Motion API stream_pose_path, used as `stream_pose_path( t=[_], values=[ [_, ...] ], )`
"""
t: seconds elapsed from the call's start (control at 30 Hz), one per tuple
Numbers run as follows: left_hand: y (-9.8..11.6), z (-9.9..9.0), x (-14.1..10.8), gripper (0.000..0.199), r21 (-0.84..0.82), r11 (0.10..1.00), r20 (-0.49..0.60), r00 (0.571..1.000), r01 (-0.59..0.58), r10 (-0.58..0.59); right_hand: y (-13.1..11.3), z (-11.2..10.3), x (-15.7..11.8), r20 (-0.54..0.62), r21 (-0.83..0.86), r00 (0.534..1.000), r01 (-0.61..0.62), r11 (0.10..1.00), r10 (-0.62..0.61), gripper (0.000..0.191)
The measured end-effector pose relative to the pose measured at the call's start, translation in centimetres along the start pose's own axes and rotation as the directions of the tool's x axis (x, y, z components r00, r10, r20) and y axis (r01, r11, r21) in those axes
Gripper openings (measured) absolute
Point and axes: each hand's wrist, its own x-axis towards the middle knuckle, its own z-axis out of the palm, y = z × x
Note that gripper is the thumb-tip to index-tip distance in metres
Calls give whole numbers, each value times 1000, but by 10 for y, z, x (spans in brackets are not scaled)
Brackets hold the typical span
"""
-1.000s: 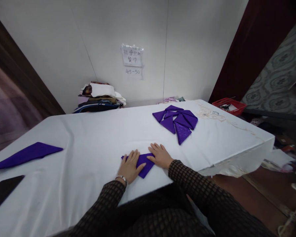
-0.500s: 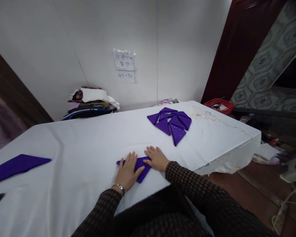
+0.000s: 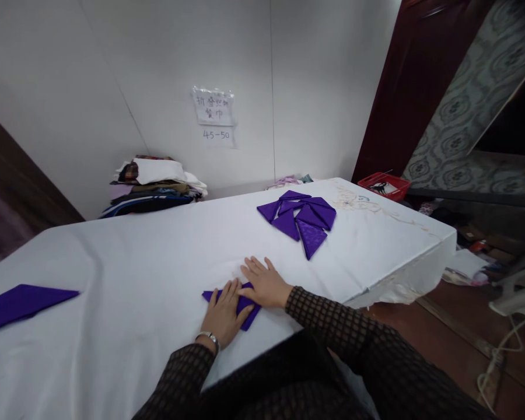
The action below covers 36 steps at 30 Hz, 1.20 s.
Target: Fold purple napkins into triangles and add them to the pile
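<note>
A folded purple napkin (image 3: 249, 318) lies on the white tablecloth (image 3: 149, 280) in front of me, partly hidden beneath both hands. My left hand (image 3: 223, 315) rests flat across its left part, fingers stretched forward and the thumb reaching over the cloth. Over its upper right part lies my right hand (image 3: 266, 284), palm down with the fingers spread, its thumb beside the left fingertips. Neither hand grips anything. Farther back to the right, several purple napkins (image 3: 311, 236) folded into triangles lie in an overlapping cluster.
Another folded purple cloth (image 3: 24, 303) lies at the left. Piled clothes (image 3: 157, 184) stand behind the table by the wall. A red basket (image 3: 387, 186) sits beyond the far right corner. Paper signs (image 3: 215, 108) hang on the wall, and a white cable (image 3: 492, 361) trails over the floor.
My right hand has slid left over the napkin, closer to my left hand. My left hand stays on the cloth. The whole view has shifted slightly.
</note>
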Motion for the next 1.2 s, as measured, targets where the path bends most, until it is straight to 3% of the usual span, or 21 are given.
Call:
stream_pose_path(
  t=[0.1,0.27,0.67,0.8,0.93,1.07,1.2],
  values=[
    [-1,1,0,63,9,1000,10,1000,-12,12,-13,6,4,35,70,995,94,993,-97,72],
    [-2,0,0,64,10,1000,53,999,-6,6,-4,20,-1,131,152,985,89,984,-109,77],
    [-4,4,0,61,-8,1000,-5,1000,-12,12,22,14,-21,109,44,992,63,997,-68,73],
    [-13,0,-4,63,-14,995,14,995,102,-102,22,14,-21,114,50,991,58,997,-64,74],
    [-37,-5,-13,61,5,962,56,961,272,-272,22,12,-21,112,72,992,54,996,-61,74],
    [-60,-10,-19,59,8,948,82,944,319,-319,21,12,-21,114,77,992,52,996,-60,74],
    [-54,-16,-14,61,33,925,1,925,379,-380,21,12,-21,111,68,992,52,996,-59,74]
  ],
)
